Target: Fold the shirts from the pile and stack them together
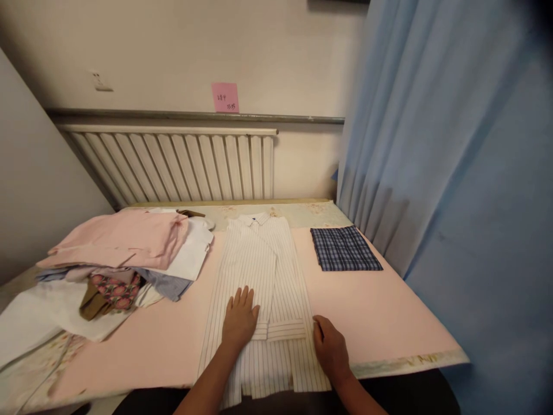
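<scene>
A white shirt with thin dark stripes (254, 259) lies face down or folded on the table, its collar pointing at the wall. Its sides are turned inward and a sleeve crosses the body, with a cuff band low down. My left hand (240, 318) rests flat on the shirt's lower left part, fingers stretched out. Curled at the shirt's lower right edge is my right hand (332, 347), thumb and fingers closed on the fabric there; its fingertips are partly hidden.
A heap of clothes (116, 239), with pink, white, blue and patterned pieces, fills the table's left side. A folded dark plaid cloth (345, 248) lies at the right. A blue curtain (415, 127) hangs along the right edge, and a radiator (185, 164) stands behind the pink-covered table (375, 317).
</scene>
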### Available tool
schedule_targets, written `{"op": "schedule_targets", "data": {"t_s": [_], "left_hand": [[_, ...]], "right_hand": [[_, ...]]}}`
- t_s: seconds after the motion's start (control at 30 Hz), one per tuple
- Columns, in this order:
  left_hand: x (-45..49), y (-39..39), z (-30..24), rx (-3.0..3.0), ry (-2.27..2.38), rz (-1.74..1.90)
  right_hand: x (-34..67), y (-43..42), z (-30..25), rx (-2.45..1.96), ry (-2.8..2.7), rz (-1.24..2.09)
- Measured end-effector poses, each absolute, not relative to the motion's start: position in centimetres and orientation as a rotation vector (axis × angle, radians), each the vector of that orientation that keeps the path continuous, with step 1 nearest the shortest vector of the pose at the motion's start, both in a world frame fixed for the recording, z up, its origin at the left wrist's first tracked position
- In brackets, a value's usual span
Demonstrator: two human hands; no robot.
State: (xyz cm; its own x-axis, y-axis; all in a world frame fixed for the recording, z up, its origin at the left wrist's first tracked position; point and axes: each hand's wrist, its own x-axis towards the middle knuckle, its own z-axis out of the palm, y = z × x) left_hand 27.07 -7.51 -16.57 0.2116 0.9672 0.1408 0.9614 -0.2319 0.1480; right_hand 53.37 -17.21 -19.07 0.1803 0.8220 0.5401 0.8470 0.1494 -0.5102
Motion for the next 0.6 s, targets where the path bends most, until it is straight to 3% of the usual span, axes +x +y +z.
{"op": "schedule_targets", "data": {"t_s": [0.6], "left_hand": [[25.7, -9.9, -16.5, 2.458, 1.885, 0.413]], "right_hand": [[53.4, -17.4, -19.1, -1.639, -1.583, -0.001]]}}
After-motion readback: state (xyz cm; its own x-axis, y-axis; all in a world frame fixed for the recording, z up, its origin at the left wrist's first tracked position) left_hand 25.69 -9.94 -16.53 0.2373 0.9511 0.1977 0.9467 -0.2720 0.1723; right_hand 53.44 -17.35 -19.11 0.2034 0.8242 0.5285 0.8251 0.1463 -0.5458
